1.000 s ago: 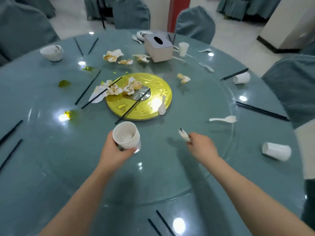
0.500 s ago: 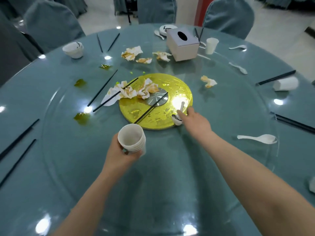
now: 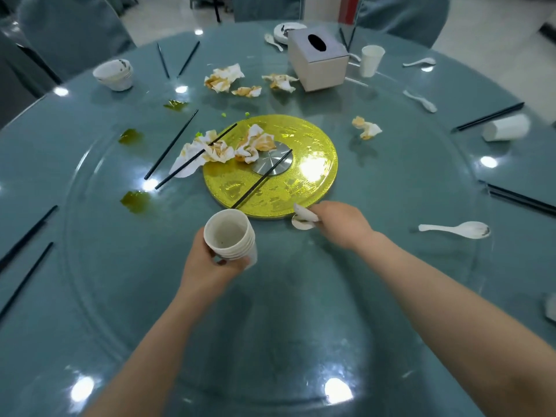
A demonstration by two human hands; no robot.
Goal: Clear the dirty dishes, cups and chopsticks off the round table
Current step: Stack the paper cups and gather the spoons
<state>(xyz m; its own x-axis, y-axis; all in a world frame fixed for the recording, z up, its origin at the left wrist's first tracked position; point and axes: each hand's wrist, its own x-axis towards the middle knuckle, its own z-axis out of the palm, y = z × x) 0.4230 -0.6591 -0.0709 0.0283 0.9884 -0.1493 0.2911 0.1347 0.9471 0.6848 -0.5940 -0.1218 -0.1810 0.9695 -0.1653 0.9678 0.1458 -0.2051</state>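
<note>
My left hand (image 3: 207, 266) grips a stack of white paper cups (image 3: 230, 237), tilted, above the near middle of the round table (image 3: 270, 341). My right hand (image 3: 341, 222) holds white spoons (image 3: 304, 218) at the near edge of the gold disc (image 3: 270, 173). One more white spoon (image 3: 455, 229) lies to the right. Black chopsticks (image 3: 261, 183) cross the gold disc, others (image 3: 171, 144) lie left of it, and more (image 3: 24, 239) rest at the left edge. A cup (image 3: 505, 127) lies on its side far right; another (image 3: 372, 61) stands at the back.
Crumpled stained napkins (image 3: 228, 147) lie on and around the disc. A tissue box (image 3: 318, 61) stands at the back, a stack of bowls (image 3: 114, 74) back left. More spoons (image 3: 420, 100) and chopsticks (image 3: 520, 200) sit on the right. Green spills (image 3: 135, 201) mark the glass. Covered chairs ring the table.
My right hand reached to the gold disc's near edge, took the spoon lying there and has drawn back slightly with spoons in it. The left hand kept the cup stack.
</note>
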